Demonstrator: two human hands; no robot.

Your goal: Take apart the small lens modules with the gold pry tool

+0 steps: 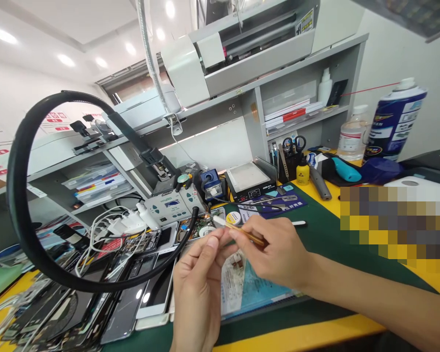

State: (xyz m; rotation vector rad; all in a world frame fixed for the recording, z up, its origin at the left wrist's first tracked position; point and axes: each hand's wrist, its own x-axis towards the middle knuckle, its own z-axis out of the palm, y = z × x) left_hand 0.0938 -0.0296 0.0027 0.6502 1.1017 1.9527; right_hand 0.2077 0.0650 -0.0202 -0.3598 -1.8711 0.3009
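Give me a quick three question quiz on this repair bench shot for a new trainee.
1. True or false: the right hand pinches a thin yellowish stick.
2. Which lies left of the left hand? A) spray can B) pile of phones C) scissors
3. Fill in: the hands work above a ____ mat on the yellow bench.

Key
1. True; the left fingertips meet its white tip.
2. B; the phones lie under the black ring, while the spray can and scissors are to the right.
3. Green; the mat.
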